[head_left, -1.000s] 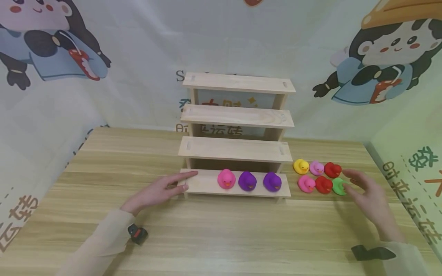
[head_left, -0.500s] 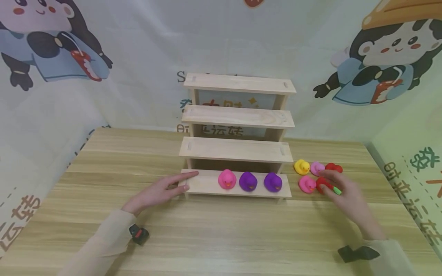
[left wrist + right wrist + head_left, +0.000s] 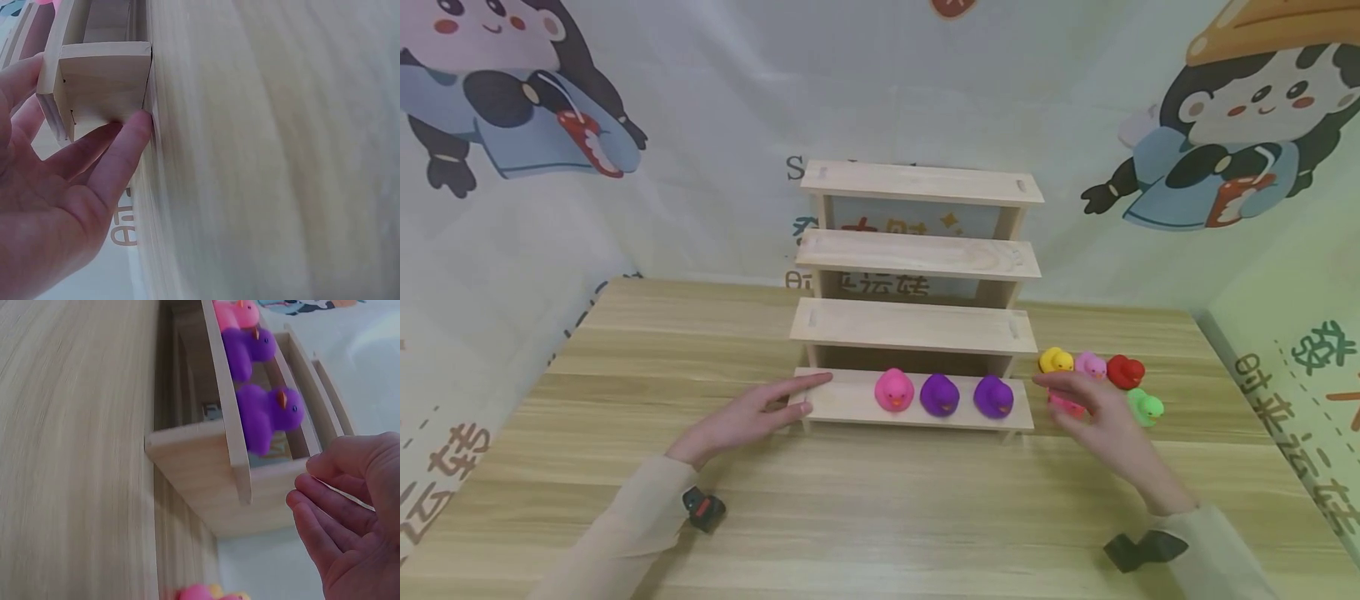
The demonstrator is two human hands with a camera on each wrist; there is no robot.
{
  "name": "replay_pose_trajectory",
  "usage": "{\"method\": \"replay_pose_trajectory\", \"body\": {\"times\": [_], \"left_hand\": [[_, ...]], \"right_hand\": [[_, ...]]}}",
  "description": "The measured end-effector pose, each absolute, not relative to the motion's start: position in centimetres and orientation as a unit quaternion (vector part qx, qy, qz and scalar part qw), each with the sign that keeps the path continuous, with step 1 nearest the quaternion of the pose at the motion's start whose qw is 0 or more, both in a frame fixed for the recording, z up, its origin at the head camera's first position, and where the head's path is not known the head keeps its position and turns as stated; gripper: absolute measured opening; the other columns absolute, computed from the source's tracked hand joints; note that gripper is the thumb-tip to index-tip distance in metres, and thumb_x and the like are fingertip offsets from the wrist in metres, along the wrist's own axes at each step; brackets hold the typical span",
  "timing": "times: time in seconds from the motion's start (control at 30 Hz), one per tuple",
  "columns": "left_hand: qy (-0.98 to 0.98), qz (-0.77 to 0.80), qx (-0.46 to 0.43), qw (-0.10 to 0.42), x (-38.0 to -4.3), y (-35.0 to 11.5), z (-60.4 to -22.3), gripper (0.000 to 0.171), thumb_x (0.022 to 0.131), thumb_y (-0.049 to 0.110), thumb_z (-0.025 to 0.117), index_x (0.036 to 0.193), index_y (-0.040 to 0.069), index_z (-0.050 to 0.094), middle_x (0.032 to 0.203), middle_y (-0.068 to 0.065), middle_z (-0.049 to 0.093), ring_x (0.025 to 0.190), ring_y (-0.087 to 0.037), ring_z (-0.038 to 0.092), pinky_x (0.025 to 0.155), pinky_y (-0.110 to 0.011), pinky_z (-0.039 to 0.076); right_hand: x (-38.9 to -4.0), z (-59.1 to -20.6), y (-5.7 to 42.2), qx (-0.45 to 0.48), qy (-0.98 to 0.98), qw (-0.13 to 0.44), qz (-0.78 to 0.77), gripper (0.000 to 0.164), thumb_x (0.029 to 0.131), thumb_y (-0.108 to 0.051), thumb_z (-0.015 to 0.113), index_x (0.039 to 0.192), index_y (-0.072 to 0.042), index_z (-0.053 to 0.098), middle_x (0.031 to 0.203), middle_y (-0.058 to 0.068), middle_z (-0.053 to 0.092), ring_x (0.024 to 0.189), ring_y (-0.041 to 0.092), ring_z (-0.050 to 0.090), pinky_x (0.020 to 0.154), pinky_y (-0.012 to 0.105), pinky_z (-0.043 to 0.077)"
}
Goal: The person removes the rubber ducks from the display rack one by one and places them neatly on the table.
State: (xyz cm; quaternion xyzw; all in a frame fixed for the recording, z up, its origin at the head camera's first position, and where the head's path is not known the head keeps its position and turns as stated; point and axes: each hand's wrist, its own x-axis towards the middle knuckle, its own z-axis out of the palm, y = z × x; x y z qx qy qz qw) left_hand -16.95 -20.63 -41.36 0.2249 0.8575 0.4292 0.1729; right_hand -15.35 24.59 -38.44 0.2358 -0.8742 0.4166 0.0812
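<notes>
My left hand (image 3: 741, 423) rests its fairly straight fingers on the left end of a wooden tiered shelf (image 3: 910, 325); in the left wrist view, fingertips (image 3: 140, 122) touch its side panel. On the lowest tier stand a pink rubber duck (image 3: 894, 390) and two purple rubber ducks (image 3: 939, 395). My right hand (image 3: 1108, 433) hovers just right of that tier, fingers loosely bent. The right wrist view shows nothing between its thumb and fingers. It partly covers another pink duck (image 3: 1063, 406) on the table. A red duck seen beside that one earlier is out of sight.
Behind my right hand, a yellow duck (image 3: 1056, 360), a light pink duck (image 3: 1090, 365) and a red duck (image 3: 1126, 372) sit on the wooden table (image 3: 880, 517). A green duck (image 3: 1146, 407) lies to its right. A printed cloth (image 3: 715, 167) hangs behind.
My right hand has moved left, from beside the green duck across the table ducks towards the shelf. The green duck is uncovered again. My left hand has stayed on the shelf end.
</notes>
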Motion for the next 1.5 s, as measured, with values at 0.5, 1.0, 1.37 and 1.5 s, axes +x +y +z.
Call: {"method": "replay_pose_trajectory", "body": {"times": [0.5,1.0,1.37,1.5], "left_hand": [[0.855,0.431,0.233,0.169,-17.1,-20.7,-41.5,0.05,0.101,0.035,0.05,0.149,0.028,0.038,0.153,-0.007,0.033,0.138,-0.036,0.029,0.106,-0.062,0.024],[0.858,0.43,0.215,0.181,-17.0,-20.8,-41.5,0.05,0.101,0.037,0.05,0.149,0.032,0.038,0.154,-0.008,0.032,0.138,-0.038,0.028,0.105,-0.065,0.023],[0.853,0.44,0.205,0.191,-16.9,-20.7,-41.3,0.05,0.101,0.037,0.05,0.149,0.034,0.038,0.155,-0.008,0.03,0.139,-0.036,0.026,0.106,-0.063,0.023],[0.85,0.444,0.208,0.192,-16.9,-20.7,-41.5,0.05,0.101,0.037,0.05,0.149,0.032,0.038,0.155,-0.007,0.029,0.14,-0.036,0.025,0.107,-0.063,0.022]], "right_hand": [[-16.2,-39.2,21.2,0.321,-0.844,0.061,0.425,0.051,0.077,0.01,0.074,0.125,-0.002,0.059,0.122,0.011,0.062,0.109,0.026,0.058,0.089,0.041,0.051],[-16.1,-39.8,21.0,0.316,-0.854,0.111,0.399,0.046,0.074,0.01,0.077,0.116,-0.004,0.066,0.113,0.008,0.067,0.097,0.021,0.063,0.079,0.03,0.054],[-15.7,-39.5,21.6,0.314,-0.857,0.125,0.388,0.046,0.073,0.012,0.076,0.115,-0.004,0.067,0.115,0.008,0.068,0.102,0.018,0.062,0.078,0.028,0.053],[-15.5,-39.4,21.9,0.317,-0.856,0.139,0.384,0.047,0.072,0.012,0.077,0.115,-0.005,0.068,0.116,0.007,0.068,0.104,0.019,0.062,0.083,0.02,0.049]]}}
